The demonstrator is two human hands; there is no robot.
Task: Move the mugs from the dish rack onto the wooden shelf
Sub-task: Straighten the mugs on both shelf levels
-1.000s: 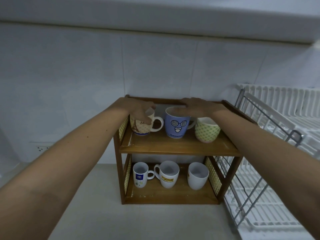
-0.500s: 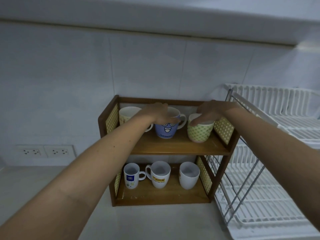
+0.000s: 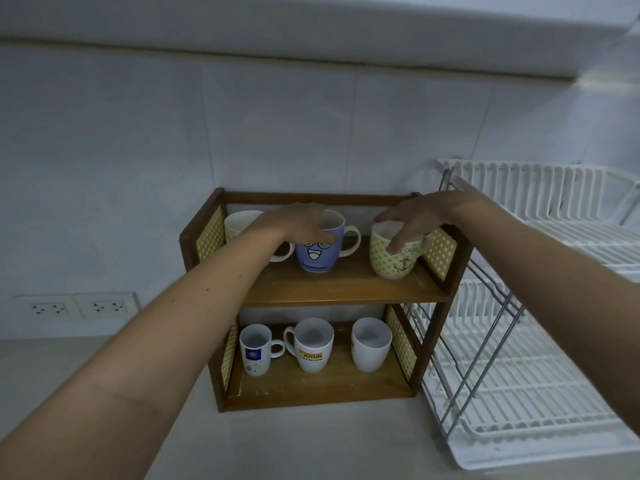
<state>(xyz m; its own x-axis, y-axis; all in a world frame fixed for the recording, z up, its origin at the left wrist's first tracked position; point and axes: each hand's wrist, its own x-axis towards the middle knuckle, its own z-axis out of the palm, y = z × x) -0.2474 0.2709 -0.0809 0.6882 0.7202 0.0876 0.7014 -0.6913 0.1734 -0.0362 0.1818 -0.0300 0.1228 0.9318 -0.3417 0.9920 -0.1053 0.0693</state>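
A two-tier wooden shelf (image 3: 346,289) stands against the tiled wall. Its top tier holds a cream mug (image 3: 239,223), a blue mug with a cartoon face (image 3: 317,256) and a green dotted mug with an anchor (image 3: 394,259). My left hand (image 3: 304,223) lies over the blue mug's rim, fingers curled on its near edge. My right hand (image 3: 412,220) covers the green dotted mug's rim, thumb pressed on its front. On the bottom tier stand a small white mug with a blue logo (image 3: 255,353), a white Jotun mug (image 3: 311,348) and a plain white cup (image 3: 370,344).
A white dish rack (image 3: 540,386) with a metal frame stands right of the shelf, its visible slats holding no mugs. Wall sockets (image 3: 79,306) sit low on the left. Pale countertop (image 3: 311,445) runs in front of the shelf.
My left hand went from the cream mug to the blue mug, my right hand from the blue mug to the green dotted one. The green mug turned, so its anchor now faces me.
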